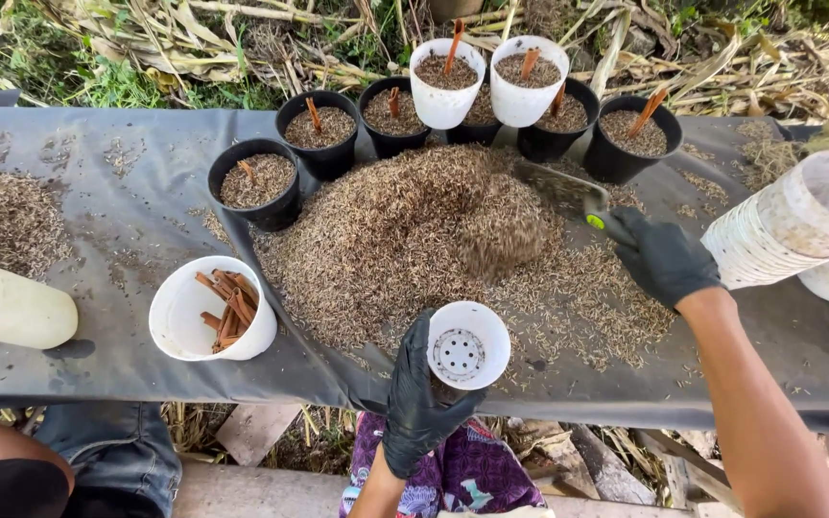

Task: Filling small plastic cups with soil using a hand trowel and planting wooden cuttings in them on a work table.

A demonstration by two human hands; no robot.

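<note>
Left hand (421,403), black-gloved, grips the small white pot (469,343) by its near wall, fingers wrapped around the side; thumb placement is hidden behind the pot. Pot is empty, mouth facing up toward the camera, perforated base visible inside, axis near vertical with a slight tilt toward the wearer. It sits at the near edge of the husk heap (414,240), on the black sheet (98,192). Right hand (664,257), also gloved, is clenched around a trowel (568,192); the handle is almost wholly covered by the fist, only a green sliver showing. Blade long axis runs from the grip up and left, tip over the heap, loaded with husk; a blurred fall of husk below it is hard to resolve. Beyond the blade: a row of filled black pots (259,182) and two white pots (445,72), each with a brown stick. Left of the held pot, a white tub of sticks (211,309). Right of the trowel hand, a stack of white pots (789,225), partly cut off by the frame.
</note>
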